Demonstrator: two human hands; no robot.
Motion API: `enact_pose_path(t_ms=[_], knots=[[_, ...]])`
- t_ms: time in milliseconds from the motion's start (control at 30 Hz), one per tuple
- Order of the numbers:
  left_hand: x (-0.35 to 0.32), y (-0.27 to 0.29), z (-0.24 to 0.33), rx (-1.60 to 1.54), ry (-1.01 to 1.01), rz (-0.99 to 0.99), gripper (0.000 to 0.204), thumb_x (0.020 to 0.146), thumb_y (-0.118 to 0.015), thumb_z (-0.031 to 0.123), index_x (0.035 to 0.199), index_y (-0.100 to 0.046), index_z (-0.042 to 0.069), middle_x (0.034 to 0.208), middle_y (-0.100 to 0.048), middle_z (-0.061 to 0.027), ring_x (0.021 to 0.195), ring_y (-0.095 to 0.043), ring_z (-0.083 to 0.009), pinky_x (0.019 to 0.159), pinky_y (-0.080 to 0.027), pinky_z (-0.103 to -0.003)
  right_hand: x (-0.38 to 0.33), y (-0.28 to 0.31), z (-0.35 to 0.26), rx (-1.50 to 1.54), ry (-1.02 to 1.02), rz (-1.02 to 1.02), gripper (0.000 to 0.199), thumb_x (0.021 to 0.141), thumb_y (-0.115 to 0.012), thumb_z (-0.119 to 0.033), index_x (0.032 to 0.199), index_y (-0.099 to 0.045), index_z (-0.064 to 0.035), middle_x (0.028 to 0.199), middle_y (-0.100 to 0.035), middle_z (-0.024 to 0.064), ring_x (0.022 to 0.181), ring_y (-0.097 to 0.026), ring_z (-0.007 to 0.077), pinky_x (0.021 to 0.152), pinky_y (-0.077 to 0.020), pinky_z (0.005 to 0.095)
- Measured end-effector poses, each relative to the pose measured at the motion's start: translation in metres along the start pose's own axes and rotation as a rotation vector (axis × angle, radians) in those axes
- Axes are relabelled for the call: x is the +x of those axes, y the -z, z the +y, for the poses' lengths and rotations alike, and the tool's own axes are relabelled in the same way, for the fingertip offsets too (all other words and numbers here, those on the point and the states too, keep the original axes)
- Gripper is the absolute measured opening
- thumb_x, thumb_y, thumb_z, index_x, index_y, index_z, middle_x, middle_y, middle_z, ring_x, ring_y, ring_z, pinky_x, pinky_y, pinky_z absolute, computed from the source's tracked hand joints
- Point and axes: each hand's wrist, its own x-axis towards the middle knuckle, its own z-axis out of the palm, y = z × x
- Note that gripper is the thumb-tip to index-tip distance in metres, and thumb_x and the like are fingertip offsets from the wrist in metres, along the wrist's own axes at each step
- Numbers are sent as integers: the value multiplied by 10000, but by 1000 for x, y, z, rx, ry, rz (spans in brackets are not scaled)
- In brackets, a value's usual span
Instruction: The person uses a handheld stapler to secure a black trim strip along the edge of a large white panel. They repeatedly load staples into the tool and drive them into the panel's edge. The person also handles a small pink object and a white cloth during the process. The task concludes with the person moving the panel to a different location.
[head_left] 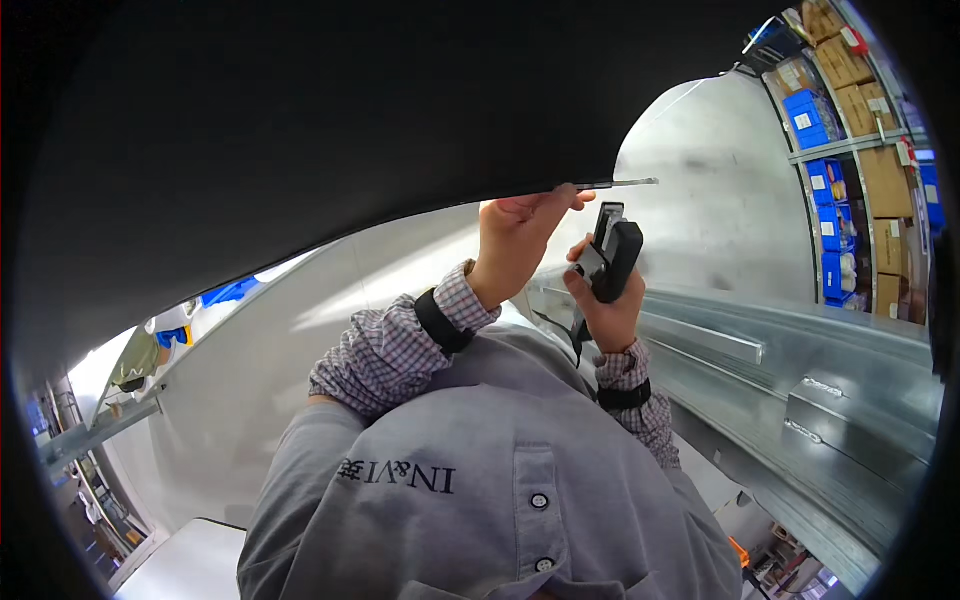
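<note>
My left hand (515, 245) is raised in front of my chest, its fingers closed in a pinch and partly hidden by a large dark shape. From the fingertips a thin metal rod (635, 182) points right, dark near the fingers and silver at its slightly flattened end. To the right and a little lower, my right hand (612, 312) grips a black device (622, 255) with a rounded block and a slotted upper arm. A grey plate sits on the device near my thumb. The rod's end is just above the device, apart from it.
The dark shape (300, 110) fills the upper view. On the right runs a long galvanised metal beam (800, 360). Beyond it, shelves hold blue bins (825, 180) and cardboard boxes (885, 180). A white table (185, 560) stands at lower left.
</note>
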Motion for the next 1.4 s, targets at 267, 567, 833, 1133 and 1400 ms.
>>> enact_pose_path(t_ms=[267,567,833,1133,1400], knots=[[35,8,-3,106,33,87,169,883,-526,144,890,-621,5,794,-643,-65,767,-603,-108,725,-464,-244,-5,14,7,222,-263,113,361,716,-676,-30,1031,-501,-29,861,-582,42,805,-559,125,701,-468,272],[37,35,-20,304,503,40,207,859,-557,209,956,-594,29,832,-592,-3,786,-542,-78,730,-415,-211,63,3,15,682,-696,88,194,753,-595,-131,868,-521,7,755,-561,81,694,-561,160,629,-451,281],[-25,92,21,663,517,-56,135,834,-560,129,865,-593,2,755,-603,-24,712,-559,-74,645,-449,-208,196,-63,86,-341,-6,342,425,692,-651,-151,1050,-464,-19,845,-581,121,769,-566,267,694,-453,376],[-96,151,71,675,500,369,207,866,-534,185,939,-579,-4,774,-616,-72,715,-600,-126,640,-485,-236,268,-114,120,-590,-82,141,353,750,-581,-186,1041,-489,-7,814,-593,121,755,-578,251,704,-461,360],[-141,182,78,769,484,524,309,851,-554,299,968,-603,16,733,-622,-69,662,-614,-244,620,-479,-243,286,-146,138,-584,-74,19,319,802,-519,-217,1033,-511,4,787,-604,122,743,-588,237,714,-469,347]])
